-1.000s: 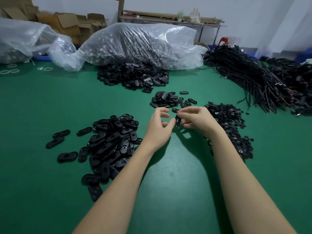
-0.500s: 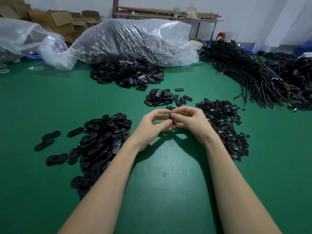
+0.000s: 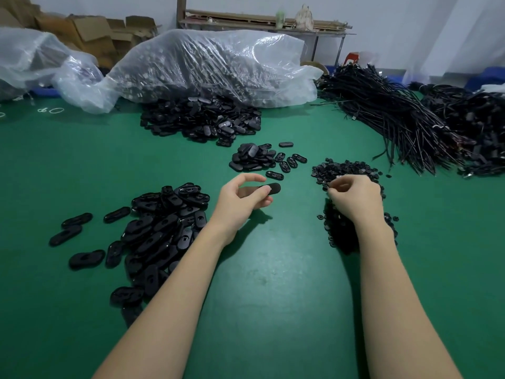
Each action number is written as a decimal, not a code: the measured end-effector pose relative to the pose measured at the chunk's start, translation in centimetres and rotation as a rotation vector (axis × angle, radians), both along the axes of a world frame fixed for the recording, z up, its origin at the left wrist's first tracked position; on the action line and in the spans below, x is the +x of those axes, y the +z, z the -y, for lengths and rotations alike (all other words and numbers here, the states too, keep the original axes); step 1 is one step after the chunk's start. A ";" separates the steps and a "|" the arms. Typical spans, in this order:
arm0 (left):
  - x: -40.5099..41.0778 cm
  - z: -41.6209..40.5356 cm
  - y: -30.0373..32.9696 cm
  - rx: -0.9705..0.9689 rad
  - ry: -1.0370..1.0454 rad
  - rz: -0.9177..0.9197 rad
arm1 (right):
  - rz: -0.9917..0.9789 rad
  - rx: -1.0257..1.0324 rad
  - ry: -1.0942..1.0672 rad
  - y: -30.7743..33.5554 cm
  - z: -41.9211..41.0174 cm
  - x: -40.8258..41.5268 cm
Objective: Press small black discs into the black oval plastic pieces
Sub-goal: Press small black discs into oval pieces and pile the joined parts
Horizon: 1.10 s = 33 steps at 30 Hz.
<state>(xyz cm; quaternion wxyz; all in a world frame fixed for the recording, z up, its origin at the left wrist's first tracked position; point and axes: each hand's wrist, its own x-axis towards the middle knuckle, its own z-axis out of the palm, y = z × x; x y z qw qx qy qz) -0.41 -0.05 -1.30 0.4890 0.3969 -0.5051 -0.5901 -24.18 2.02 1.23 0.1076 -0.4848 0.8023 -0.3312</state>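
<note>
Head view: green table (image 3: 259,310) fills the frame. At its far edge lies a big clear plastic bag (image 3: 213,69) of dark parts, with a black heap of cords (image 3: 388,116) to the right. In front of the bag sits a large pile of oval pieces (image 3: 202,121), a nearer left pile of oval pieces (image 3: 158,231), and a small cluster of ovals (image 3: 254,158) beyond the hands. A scatter of small black discs (image 3: 347,170) spreads at right, partly under the right forearm. The left hand (image 3: 237,203) pinches one black oval piece (image 3: 272,187) between thumb and fingers, held above the table. The right hand (image 3: 355,198) hangs over the discs, fingers curled with thumb and forefinger close together; whether they hold a disc cannot be told.
</note>
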 end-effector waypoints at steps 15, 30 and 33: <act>0.1 -0.4 0.5 0.038 -0.029 -0.099 | -0.034 0.088 -0.059 0.2 0.0 0.2; 0.1 -0.6 0.5 0.016 -0.032 -0.048 | -0.083 0.079 -0.076 0.0 0.5 1.0; 0.1 -0.5 0.5 0.013 -0.035 -0.045 | -0.105 0.067 -0.082 -0.1 0.7 1.1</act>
